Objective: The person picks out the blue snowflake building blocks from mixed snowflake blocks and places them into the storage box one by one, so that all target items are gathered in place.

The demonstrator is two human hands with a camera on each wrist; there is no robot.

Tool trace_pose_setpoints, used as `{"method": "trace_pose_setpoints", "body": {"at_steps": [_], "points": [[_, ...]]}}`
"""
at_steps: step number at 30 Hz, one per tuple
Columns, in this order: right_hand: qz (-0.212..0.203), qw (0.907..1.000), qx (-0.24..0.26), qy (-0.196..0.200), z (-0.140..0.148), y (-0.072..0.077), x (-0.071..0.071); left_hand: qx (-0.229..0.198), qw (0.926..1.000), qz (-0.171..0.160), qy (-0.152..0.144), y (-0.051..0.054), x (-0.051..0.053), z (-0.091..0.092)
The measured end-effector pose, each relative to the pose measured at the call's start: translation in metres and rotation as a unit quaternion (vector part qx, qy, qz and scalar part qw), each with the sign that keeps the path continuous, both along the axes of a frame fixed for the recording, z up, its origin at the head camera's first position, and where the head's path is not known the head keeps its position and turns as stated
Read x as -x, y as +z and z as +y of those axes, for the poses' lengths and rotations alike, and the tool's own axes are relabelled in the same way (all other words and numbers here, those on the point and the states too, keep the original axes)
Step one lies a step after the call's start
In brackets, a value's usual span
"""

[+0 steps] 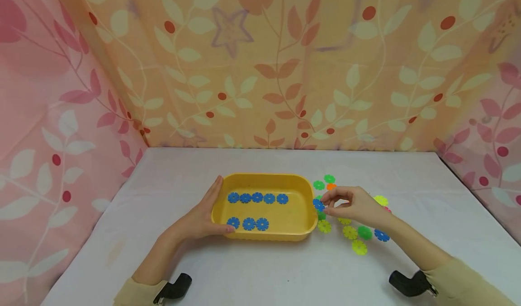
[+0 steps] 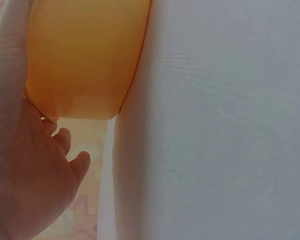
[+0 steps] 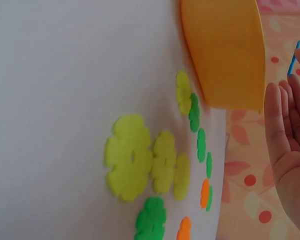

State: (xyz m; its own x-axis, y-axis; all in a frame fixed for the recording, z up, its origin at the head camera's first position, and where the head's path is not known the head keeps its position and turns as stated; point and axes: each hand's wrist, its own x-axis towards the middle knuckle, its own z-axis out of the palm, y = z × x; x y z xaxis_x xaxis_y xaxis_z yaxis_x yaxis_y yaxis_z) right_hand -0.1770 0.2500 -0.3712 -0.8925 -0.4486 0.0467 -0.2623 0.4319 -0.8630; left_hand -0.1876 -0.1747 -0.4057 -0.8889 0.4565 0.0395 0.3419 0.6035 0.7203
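A yellow plastic tray [image 1: 281, 220] stands on the table, with several blue snowflake discs [image 1: 257, 197] lying inside in two rows, five in the back row and a shorter one in front. At its left end my left hand [image 1: 199, 218] holds the tray, thumb over the front rim and fingers along the outer wall. Just past the tray's right rim, my right hand [image 1: 352, 204] pinches a blue snowflake disc [image 1: 318, 205] between thumb and fingertips. Edge-on, that blue disc [image 3: 294, 59] shows in the right wrist view, above the table.
Right of the tray lie loose yellow discs [image 1: 359, 247], green discs [image 1: 365, 232], an orange disc [image 1: 331, 186] and another blue disc [image 1: 381, 235]. Some are partly hidden under the right hand and forearm. A white cloth [image 1: 260, 270] covers the table; patterned curtains [image 1: 260, 71] hang behind.
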Motion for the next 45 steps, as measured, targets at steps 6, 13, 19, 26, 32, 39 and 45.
{"method": "trace_pose_setpoints", "body": {"at_steps": [6,13,19,26,32,39,45], "points": [[-0.006,0.9978,0.01,0.066,-0.033,0.007,0.011,0.001,1.0,-0.006,0.003,0.001,0.001,0.0],[0.002,0.9917,-0.005,0.128,-0.064,0.008,0.025,-0.001,0.9999,-0.012,0.0,0.001,-0.001,0.0],[0.026,0.9803,-0.058,0.187,-0.081,0.006,0.033,0.003,0.9999,-0.013,-0.001,0.002,-0.001,0.001],[0.087,0.9539,-0.16,0.239,-0.095,0.001,0.04,0.0,0.9999,-0.011,0.002,0.002,-0.001,0.001],[0.105,0.9342,-0.227,0.254,-0.102,-0.001,0.042,0.008,1.0,-0.005,-0.001,0.002,-0.001,-0.001],[0.116,0.9282,-0.256,0.244,-0.107,-0.004,0.041,0.004,1.0,-0.003,-0.001,0.002,-0.001,0.0],[0.13,0.9293,-0.254,0.235,-0.108,-0.006,0.039,0.005,1.0,0.001,-0.002,-0.001,0.0,0.0]]}}
